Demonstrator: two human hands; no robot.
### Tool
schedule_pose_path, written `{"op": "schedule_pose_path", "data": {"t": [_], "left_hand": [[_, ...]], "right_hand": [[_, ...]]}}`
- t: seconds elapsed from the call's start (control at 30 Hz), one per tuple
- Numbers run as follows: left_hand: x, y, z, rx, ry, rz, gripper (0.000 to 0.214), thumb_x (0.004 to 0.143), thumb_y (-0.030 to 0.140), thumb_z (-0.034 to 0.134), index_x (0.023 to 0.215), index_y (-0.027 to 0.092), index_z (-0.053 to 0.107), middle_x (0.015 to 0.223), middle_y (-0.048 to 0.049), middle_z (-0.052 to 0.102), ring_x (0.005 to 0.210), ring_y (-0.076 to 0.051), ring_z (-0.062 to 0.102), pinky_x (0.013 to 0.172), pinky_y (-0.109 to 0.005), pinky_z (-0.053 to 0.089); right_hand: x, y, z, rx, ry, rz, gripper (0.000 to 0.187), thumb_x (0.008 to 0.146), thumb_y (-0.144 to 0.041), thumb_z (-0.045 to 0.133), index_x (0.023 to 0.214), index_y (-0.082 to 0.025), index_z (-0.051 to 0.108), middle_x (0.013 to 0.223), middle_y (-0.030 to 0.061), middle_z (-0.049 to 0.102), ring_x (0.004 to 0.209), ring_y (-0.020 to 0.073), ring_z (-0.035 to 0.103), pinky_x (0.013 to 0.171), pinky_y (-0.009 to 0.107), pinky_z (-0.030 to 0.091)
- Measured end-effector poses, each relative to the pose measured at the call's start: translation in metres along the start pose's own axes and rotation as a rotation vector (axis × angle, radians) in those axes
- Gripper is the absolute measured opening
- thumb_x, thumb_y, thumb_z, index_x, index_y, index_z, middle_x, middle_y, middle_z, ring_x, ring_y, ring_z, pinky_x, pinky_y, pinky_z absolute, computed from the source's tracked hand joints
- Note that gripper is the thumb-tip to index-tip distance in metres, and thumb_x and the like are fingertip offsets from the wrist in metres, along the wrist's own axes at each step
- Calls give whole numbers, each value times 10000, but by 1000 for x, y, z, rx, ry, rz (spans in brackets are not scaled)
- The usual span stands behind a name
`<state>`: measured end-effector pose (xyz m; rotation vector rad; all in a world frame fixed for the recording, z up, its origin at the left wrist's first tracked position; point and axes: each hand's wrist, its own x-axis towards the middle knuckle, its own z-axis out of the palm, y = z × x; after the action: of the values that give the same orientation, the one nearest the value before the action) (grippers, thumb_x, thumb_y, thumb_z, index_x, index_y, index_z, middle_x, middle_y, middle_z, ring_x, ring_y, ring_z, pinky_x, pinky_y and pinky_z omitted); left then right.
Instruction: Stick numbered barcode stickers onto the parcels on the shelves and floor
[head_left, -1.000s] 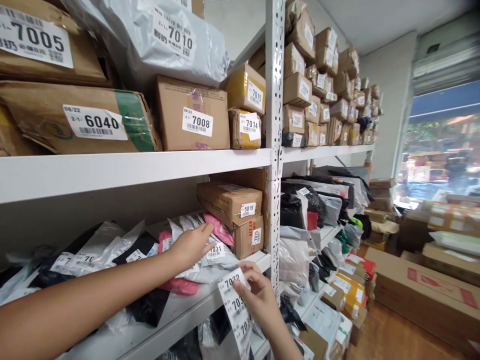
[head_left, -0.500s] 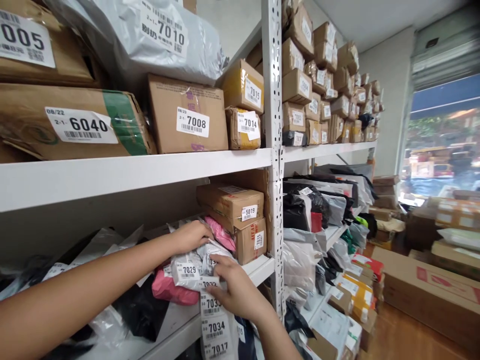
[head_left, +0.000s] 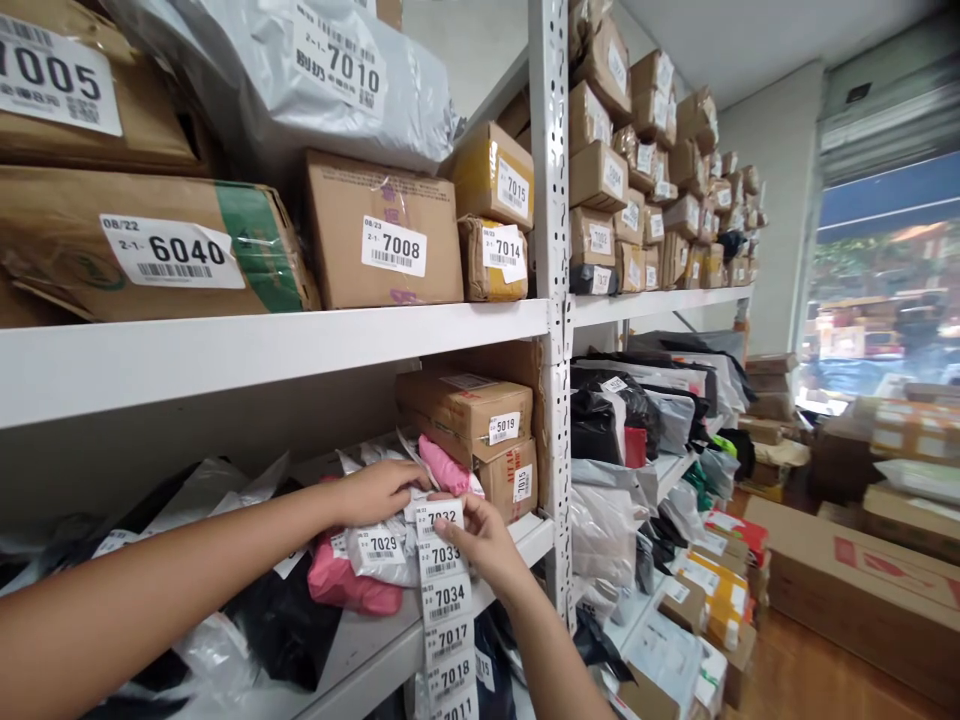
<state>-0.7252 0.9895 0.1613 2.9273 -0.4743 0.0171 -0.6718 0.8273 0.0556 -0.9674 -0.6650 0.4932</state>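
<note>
My right hand (head_left: pixel 486 542) pinches the top of a hanging strip of numbered white labels (head_left: pixel 444 600), printed 7032, 7033, 7034 and more, and holds it against grey mailer bags (head_left: pixel 382 545) on the middle shelf (head_left: pixel 352 650). My left hand (head_left: pixel 375 490) rests on top of those bags, fingers curled over them just left of the strip. One grey bag carries a 7029 sticker. A pink parcel (head_left: pixel 352 585) lies under the grey bags. Another pink parcel (head_left: pixel 446 468) sits behind my hands, beside the brown boxes.
Brown boxes (head_left: pixel 469 415) marked 5019 and 7015 stand right of my hands, against the perforated steel upright (head_left: pixel 553 300). The upper shelf holds cartons marked 6040 (head_left: pixel 150 245), 7008 and 7014. Black and white bags fill neighbouring shelves. Cartons crowd the wooden floor (head_left: pixel 817 680) on the right.
My right hand has lifted the label strip from below the shelf edge up onto the grey bags. My left hand moved from the back bags onto the front grey ones.
</note>
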Motion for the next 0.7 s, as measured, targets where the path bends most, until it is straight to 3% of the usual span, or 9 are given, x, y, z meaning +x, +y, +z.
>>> {"op": "schedule_pose_path", "data": {"t": [0.07, 0.17, 0.23, 0.33, 0.47, 0.7], "left_hand": [[7, -3, 1, -120, 19, -43, 350, 756, 135, 383, 1002, 178, 628, 1099, -43, 653, 1021, -183, 570, 923, -295, 413], [15, -8, 1, -234, 0, -120, 330, 848, 323, 366, 917, 163, 646, 1020, -51, 671, 953, -191, 591, 865, -287, 427], [17, -10, 1, -204, -34, -124, 324, 808, 422, 467, 871, 157, 642, 949, -49, 670, 877, -193, 597, 780, -267, 438], [18, -12, 2, -94, -57, -143, 274, 749, 392, 562, 866, 151, 615, 894, -41, 657, 806, -178, 589, 679, -234, 422], [19, -11, 7, -3, -25, -206, 207, 816, 313, 466, 877, 147, 574, 893, -61, 641, 810, -186, 572, 695, -252, 402], [31, -9, 16, 68, -20, -295, 195, 819, 245, 417, 859, 137, 575, 926, -105, 639, 824, -222, 560, 709, -291, 386]], "right_hand": [[3, -1, 3, -8, 20, 20, 396, 530, -436, 798, 772, -174, 625, 663, -13, 652, 638, 139, 595, 650, 265, 452], [10, 1, 8, -64, 40, -19, 360, 542, -447, 775, 714, -175, 614, 602, -27, 612, 598, 131, 557, 608, 251, 425], [15, 5, 12, -126, 69, -51, 329, 567, -448, 745, 691, -179, 602, 567, -36, 573, 588, 130, 526, 585, 246, 404], [24, 12, 14, -287, 167, -37, 310, 599, -449, 692, 577, -189, 525, 486, -55, 460, 515, 110, 428, 507, 233, 329], [32, 14, 12, -492, 275, 36, 416, 635, -400, 653, 429, -211, 345, 426, -74, 291, 451, 72, 246, 462, 239, 184], [39, 15, 13, -404, 293, 108, 436, 657, -414, 638, 397, -213, 350, 389, -76, 287, 418, 62, 226, 463, 245, 175]]}}
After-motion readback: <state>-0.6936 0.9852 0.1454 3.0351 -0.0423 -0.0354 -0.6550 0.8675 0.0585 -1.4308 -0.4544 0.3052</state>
